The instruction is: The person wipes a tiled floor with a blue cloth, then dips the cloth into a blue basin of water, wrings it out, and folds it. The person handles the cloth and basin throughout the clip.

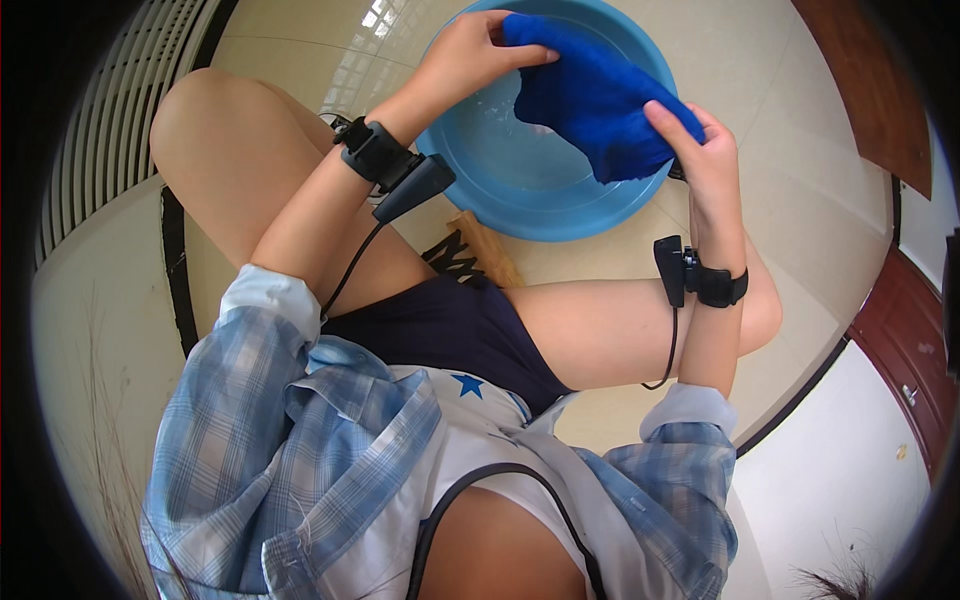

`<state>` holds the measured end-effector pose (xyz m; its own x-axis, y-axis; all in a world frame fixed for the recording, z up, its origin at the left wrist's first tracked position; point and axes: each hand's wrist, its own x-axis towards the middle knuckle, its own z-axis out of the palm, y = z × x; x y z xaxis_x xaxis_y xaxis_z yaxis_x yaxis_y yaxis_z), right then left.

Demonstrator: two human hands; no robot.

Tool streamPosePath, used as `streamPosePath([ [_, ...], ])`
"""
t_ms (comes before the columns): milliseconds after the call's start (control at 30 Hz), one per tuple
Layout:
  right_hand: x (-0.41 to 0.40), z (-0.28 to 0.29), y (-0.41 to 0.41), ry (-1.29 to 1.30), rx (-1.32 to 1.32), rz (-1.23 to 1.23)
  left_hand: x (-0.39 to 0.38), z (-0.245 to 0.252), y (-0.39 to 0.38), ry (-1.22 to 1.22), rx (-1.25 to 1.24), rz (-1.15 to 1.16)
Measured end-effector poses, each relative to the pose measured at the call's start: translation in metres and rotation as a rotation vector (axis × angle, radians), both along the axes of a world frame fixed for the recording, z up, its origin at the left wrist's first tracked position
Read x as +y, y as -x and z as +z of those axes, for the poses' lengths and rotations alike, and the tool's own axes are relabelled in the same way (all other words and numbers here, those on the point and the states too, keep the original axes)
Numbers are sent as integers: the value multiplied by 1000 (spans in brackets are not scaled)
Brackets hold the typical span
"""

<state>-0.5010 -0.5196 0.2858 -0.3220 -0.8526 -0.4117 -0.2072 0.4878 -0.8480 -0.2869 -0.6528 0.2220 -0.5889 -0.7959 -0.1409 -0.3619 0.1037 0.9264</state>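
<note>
A blue cloth (592, 97) is stretched out between both my hands over a round light-blue plastic basin (559, 225). My left hand (487, 52) pinches its upper left corner between thumb and fingers. At the opposite end, my right hand (705, 142) grips the cloth's right corner, thumb on top. The cloth's lower edge hangs loose between them. Clear water (525, 154) appears to lie in the basin, partly hidden behind the cloth.
A wooden piece (484, 244) with black straps, perhaps a low stool, lies beneath me near the basin. Glossy tiles (787, 187) cover the floor. Black devices with cables are strapped to my wrists. A dark red door (892, 360) stands at right, a slatted panel (112, 127) at left.
</note>
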Motion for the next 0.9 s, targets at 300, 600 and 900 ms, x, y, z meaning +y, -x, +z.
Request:
streamPosePath([
  [300,0,1,9,120,-800,-305,16,10,12,-378,402,-104],
  [600,3,-13,14,86,-1124,-359,27,-1,11,-750,327,-215],
  [900,-5,-19,7,66,-608,-497,28,5,10,-365,417,-75],
])
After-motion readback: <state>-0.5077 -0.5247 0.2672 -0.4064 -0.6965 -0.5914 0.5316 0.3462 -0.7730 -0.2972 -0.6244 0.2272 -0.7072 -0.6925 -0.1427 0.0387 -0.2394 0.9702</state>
